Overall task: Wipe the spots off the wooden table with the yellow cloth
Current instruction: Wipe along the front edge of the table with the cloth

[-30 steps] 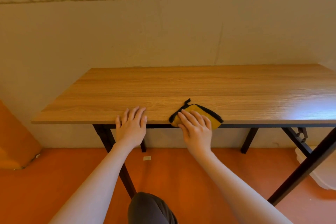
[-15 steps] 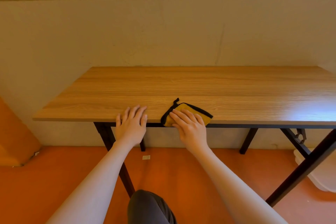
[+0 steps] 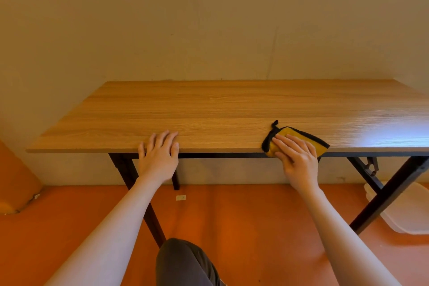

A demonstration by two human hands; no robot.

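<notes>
A long wooden table (image 3: 232,109) on black legs stands against a pale wall. The yellow cloth (image 3: 301,138), edged in black with a small loop, lies at the table's near edge, right of centre, and hangs slightly over it. My right hand (image 3: 296,158) presses flat on the cloth with straight fingers. My left hand (image 3: 159,155) rests open on the near edge, well to the left of the cloth. I can make out no distinct spots on the tabletop.
The floor (image 3: 243,216) is orange, with a small paper scrap (image 3: 180,197) under the table. A white plastic object (image 3: 404,209) lies on the floor at the right by a slanted black leg (image 3: 390,195). My knee (image 3: 185,262) shows at the bottom.
My right hand has slid the cloth to the right along the near edge, after a small move left before. The left hand has stayed on the edge.
</notes>
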